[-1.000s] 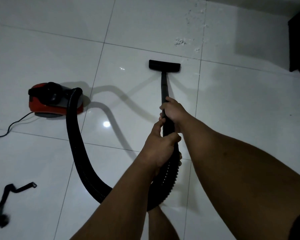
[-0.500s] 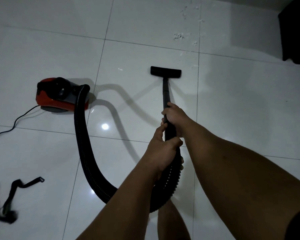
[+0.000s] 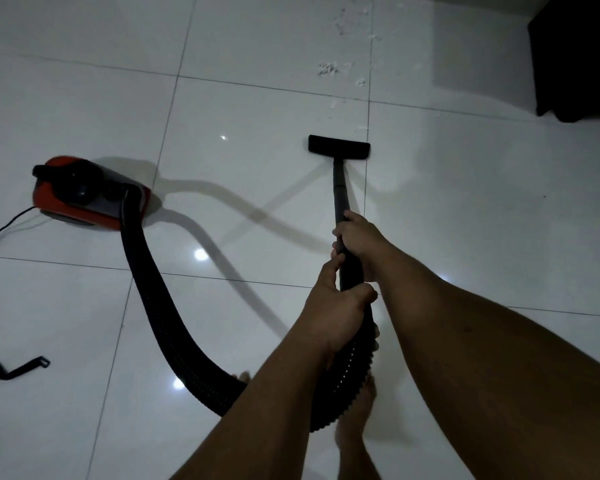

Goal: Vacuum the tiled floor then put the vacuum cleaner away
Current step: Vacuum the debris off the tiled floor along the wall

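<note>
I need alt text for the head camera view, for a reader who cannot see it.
Both hands grip a black vacuum wand, left hand nearer than right hand; its floor nozzle rests on white tiles short of scattered crumbs. A hose leads to the red canister.

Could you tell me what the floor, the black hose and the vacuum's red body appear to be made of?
The white tiled floor looks like glazed ceramic or porcelain: glossy, with light spots reflected and thin joints. The black ribbed hose seems flexible corrugated plastic, curving freely. The red vacuum body is probably smooth moulded plastic.
</note>
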